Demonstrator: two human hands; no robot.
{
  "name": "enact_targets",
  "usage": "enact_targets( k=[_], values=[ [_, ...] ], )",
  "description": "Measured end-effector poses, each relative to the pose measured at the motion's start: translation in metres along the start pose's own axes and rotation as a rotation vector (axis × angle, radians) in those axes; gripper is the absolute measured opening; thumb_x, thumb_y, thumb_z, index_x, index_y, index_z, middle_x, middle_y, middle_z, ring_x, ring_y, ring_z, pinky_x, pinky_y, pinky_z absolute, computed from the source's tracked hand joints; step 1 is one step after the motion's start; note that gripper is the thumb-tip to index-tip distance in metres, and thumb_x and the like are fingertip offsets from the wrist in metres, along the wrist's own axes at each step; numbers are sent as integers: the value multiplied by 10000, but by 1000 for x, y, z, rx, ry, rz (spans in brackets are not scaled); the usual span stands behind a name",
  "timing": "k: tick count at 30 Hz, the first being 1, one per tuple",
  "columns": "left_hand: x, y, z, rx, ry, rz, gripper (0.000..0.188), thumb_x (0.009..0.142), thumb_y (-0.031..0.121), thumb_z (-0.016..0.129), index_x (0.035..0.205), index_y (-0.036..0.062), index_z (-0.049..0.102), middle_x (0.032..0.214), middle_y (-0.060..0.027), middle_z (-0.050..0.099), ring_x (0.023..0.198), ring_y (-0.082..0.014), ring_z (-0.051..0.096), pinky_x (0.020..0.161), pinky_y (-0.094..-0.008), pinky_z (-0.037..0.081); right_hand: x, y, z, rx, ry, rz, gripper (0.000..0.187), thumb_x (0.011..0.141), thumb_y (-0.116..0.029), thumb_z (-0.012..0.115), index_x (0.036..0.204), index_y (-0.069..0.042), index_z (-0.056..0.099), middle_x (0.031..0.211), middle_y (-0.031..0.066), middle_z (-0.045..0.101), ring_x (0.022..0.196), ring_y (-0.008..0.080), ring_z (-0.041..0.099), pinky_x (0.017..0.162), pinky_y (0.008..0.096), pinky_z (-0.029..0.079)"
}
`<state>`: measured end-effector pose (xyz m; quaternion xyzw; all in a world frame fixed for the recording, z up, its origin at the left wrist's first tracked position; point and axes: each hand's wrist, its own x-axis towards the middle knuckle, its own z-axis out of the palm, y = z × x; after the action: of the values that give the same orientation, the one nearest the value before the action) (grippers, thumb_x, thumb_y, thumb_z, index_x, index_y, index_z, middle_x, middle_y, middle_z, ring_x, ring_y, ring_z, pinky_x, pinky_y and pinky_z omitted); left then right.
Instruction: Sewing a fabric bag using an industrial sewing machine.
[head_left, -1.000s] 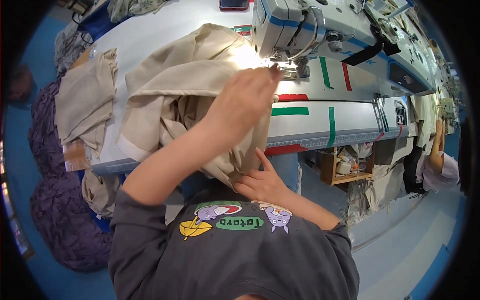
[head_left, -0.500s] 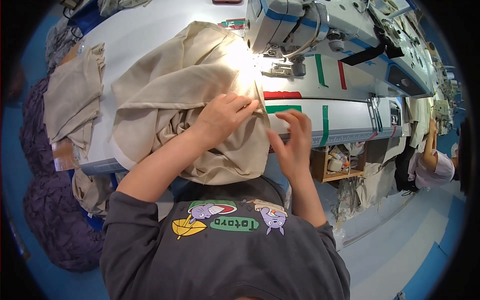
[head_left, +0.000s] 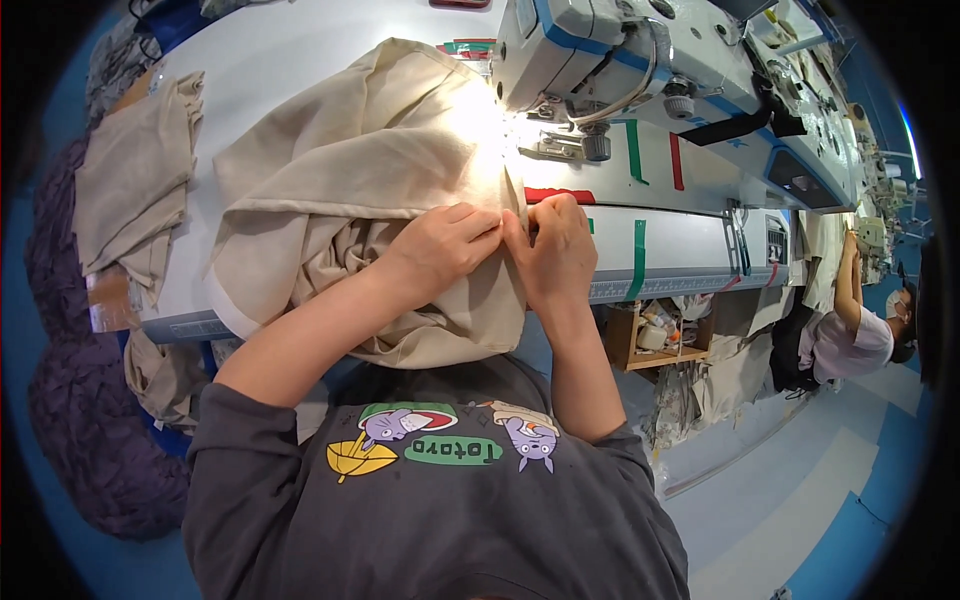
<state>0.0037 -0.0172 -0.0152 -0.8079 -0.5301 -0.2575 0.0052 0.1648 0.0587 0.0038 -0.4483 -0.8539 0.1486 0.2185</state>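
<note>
Head view, far left: a dark purple bundle of fabric (head_left: 110,430) bulges beside the white surface (head_left: 250,90). On the surface's left end lies a folded beige piece (head_left: 135,180), and below its edge hangs a crumpled beige piece (head_left: 165,385) against something blue; whether that blue thing is a bin cannot be told.

Next comes the large beige cloth (head_left: 330,160), spread and bunched over the middle of the surface, its near part hanging over the front edge toward the person. The left hand (head_left: 447,245) lies on it with its fingers drawn together, nearly closed, pinching the cloth by its right edge. Just beside it, the right hand (head_left: 558,250) is nearly closed too, fingers curled, thumb and forefinger pinching that same edge. The two hands' fingertips almost meet.

Beyond them stands a white and blue sewing machine (head_left: 600,50), a bright glow falling on the cloth by its needle area. Lower right, under the surface, an open wooden box (head_left: 621,335) holds a whitish lump (head_left: 652,338) and other small items too jumbled to tell. Farther right, a co-worker (head_left: 850,345) has both arms raised toward pale fabric.
</note>
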Motion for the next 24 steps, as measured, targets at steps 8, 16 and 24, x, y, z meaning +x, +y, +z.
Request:
enact_targets(
  k=[8, 16, 24],
  values=[
    [5, -2, 5, -57, -1, -50, 305, 803, 79, 604, 1098, 24, 656, 1129, -65, 615, 1033, -229, 600, 892, -332, 502, 0, 1, 0, -43, -52, -12, 225, 822, -191, 710, 729, -58, 555, 870, 64, 548, 881, 268, 579, 695, 406, 512],
    [7, 0, 2, -39, 120, -42, 247, 807, 128, 588, 1032, 42, 644, 1065, -49, 593, 1036, -209, 582, 891, -339, 498, -2, 3, 1, 18, -29, -145, 234, 775, -110, 704, 712, -43, 488, 804, 91, 541, 781, 287, 581, 653, 407, 480],
    [8, -10, 6, -107, 100, -122, 302, 766, 78, 649, 1065, 43, 669, 1100, -56, 623, 1036, -239, 601, 900, -359, 500, 11, 5, 7, -41, -132, -138, 183, 795, -117, 667, 785, -76, 490, 782, 92, 555, 735, 288, 600, 618, 415, 493]
  ],
)
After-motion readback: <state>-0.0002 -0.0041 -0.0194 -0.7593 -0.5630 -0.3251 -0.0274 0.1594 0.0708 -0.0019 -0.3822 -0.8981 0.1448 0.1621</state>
